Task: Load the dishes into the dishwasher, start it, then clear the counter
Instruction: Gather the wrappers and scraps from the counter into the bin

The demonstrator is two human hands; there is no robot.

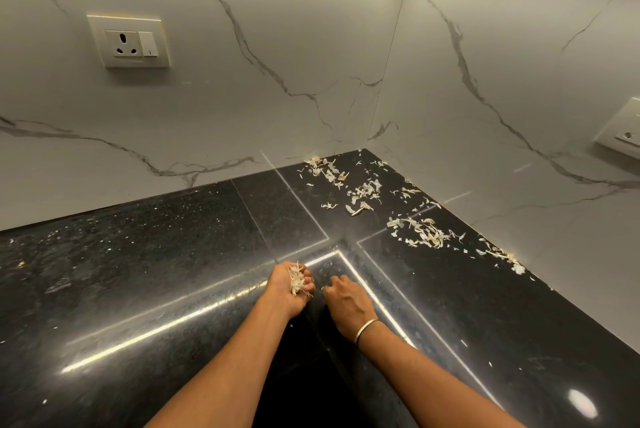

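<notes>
My left hand [290,289] is cupped palm-up over the black stone counter [145,271], its fingers curled round a small heap of pale garlic peels [297,280]. My right hand [343,299], with a thin bangle at the wrist, lies just to the right, fingers curled down onto the counter, pinching at a tiny scrap. More loose peels [360,190] lie scattered in the far corner, and another cluster of peels [426,233] runs along the right wall. No dishes or dishwasher are in view.
White marble-look walls meet at the corner behind the counter. A wall socket with a switch [130,43] sits on the left wall, and a second socket plate [623,133] on the right wall. Small crumbs dot the counter at left.
</notes>
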